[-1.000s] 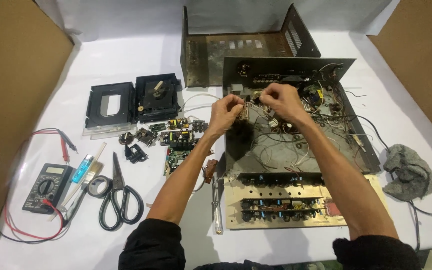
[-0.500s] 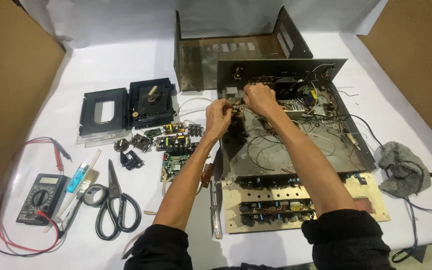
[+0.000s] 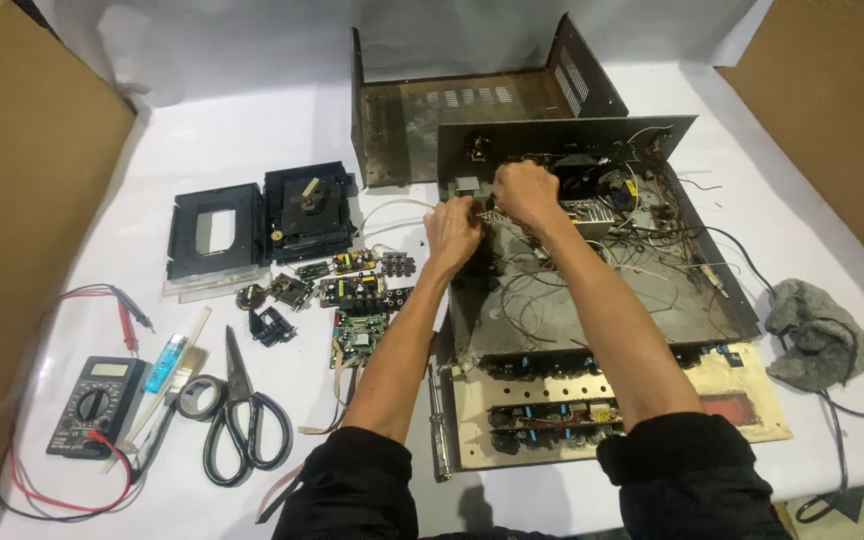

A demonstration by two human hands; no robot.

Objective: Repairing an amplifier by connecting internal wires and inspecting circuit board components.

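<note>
White-clothed table [image 3: 252,120], cardboard sides; left hand [image 3: 452,232], right hand [image 3: 525,190] both pinching wires [image 3: 487,215] in chassis [image 3: 592,290].

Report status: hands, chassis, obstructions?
Left hand and right hand pinching a small part inside the open chassis. Loose wires beneath. Scissors lie apart.

Black sleeves [image 3: 352,485] pushed up, bare forearms
</note>
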